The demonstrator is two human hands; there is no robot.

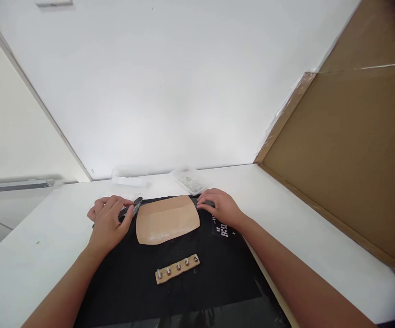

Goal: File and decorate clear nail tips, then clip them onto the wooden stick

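My left hand (pixel 110 221) is at the left of the black mat, its fingers closed around a slim black and silver tool (pixel 136 206). The tool's exact kind is unclear. On the mat's far side, my right hand (pixel 220 208) pinches or presses a dark piece (pixel 209 203) that I cannot make out. Between both hands lies a tan, slightly curved sheet (pixel 167 220) with a shiny surface. Nearer to me, a tan strip (pixel 177 269) carries several small round posts with pale tips. Small whitish rectangles (pixel 222 229) lie on a dark sheet beside my right wrist.
A black mat (pixel 170 300) covers the white table (pixel 23 269). Behind it stand a clear tray (pixel 191 180) with small contents and a clear container (pixel 129 178). A white wall (pixel 170 91) rises at the back, a cardboard panel (pixel 347 164) at the right.
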